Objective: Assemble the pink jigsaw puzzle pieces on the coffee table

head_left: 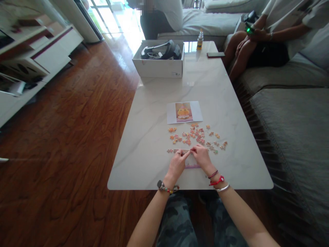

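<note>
A strip [179, 151] of joined puzzle pieces lies on the table [154, 113] near its front edge. Its long axis runs left to right, parallel to that edge, and its left end is a lone piece pointing toward the floor side. The left hand [177, 165] and right hand [203, 158] meet at the strip's right end. Each has its thumb and forefinger drawn together and pinched on that end, with the other fingers curled. Whether a separate piece sits between the fingertips is too small to tell. Just below, between the two hands, a short purple bar [192, 166] lies flat, also running left to right. The loose pieces [197, 135] are scattered just beyond the hands, spreading more to the right than to the left. Past them lies the picture [183, 112], square to the table. Left of the strip the marble is bare out to the table's left edge, and on the right there is open surface between the scatter and the edge by the sofa [290, 113]. The band between the hands and the front edge is narrow. Well apart at the far end stand a box [159, 67], a bottle [200, 39] and a phone [215, 54]. Another person [272, 34] sits on the sofa beside that end.
</note>
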`<state>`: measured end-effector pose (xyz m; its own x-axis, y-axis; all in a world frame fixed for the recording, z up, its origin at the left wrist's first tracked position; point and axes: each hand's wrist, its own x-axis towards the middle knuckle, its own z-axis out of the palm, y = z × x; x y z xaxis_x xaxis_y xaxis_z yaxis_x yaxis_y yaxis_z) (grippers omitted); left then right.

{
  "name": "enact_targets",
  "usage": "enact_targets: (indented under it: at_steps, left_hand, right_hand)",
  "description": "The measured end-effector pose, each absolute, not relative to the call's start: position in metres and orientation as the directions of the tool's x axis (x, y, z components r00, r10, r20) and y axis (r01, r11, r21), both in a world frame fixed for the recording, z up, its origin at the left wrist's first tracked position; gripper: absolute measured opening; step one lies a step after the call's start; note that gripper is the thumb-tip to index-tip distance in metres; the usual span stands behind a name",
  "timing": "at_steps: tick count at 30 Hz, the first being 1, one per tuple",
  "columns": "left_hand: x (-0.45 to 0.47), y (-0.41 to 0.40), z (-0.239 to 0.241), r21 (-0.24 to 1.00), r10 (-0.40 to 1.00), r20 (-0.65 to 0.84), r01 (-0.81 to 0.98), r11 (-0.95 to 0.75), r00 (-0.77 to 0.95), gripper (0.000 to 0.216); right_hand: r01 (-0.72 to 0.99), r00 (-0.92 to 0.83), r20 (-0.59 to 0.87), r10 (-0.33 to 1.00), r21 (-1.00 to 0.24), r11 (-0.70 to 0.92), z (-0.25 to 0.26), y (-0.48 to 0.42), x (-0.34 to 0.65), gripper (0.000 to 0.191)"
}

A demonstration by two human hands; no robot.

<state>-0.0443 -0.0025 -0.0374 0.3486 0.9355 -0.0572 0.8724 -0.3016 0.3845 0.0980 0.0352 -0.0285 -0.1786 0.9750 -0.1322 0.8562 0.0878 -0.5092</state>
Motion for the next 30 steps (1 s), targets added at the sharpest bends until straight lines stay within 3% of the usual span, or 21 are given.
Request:
enact_targets:
  at_steps: [7, 13, 18, 25, 30]
  left_hand:
    - [-0.035, 0.0, -0.029, 0.192, 0.901, -0.1, 0.897, -0.399, 0.422, 0.039]
    - [-0.034, 0.001, -0.019, 0.144, 0.894, -0.047, 0.888, -0.436, 0.447, 0.032]
    - [-0.036, -0.001, -0.015, 0.158, 0.914, -0.022, 0.905, -0.396, 0.404, 0.034]
    - [-0.034, -0.007, -0.023, 0.163, 0.966, 0.039, 0.952, -0.257, 0.254, 0.044]
    - [-0.033, -0.009, -0.017, 0.188, 0.973, 0.013, 0.956, -0.227, 0.229, 0.044]
  right_hand:
    - [0.869, -0.473, -0.141, 0.87, -0.238, 0.434, -0.016, 0.02, 0.107, 0.026]
    - [0.774, -0.632, -0.248, 0.734, -0.153, 0.615, -0.008, 0.033, 0.106, 0.021]
    - [0.771, -0.637, -0.221, 0.738, -0.169, 0.615, -0.012, 0.04, 0.103, 0.018]
    - [0.836, -0.536, -0.074, 0.841, -0.189, 0.516, -0.03, 0.036, 0.094, 0.013]
    - [0.843, -0.523, -0.071, 0.849, -0.187, 0.504, -0.026, 0.033, 0.091, 0.012]
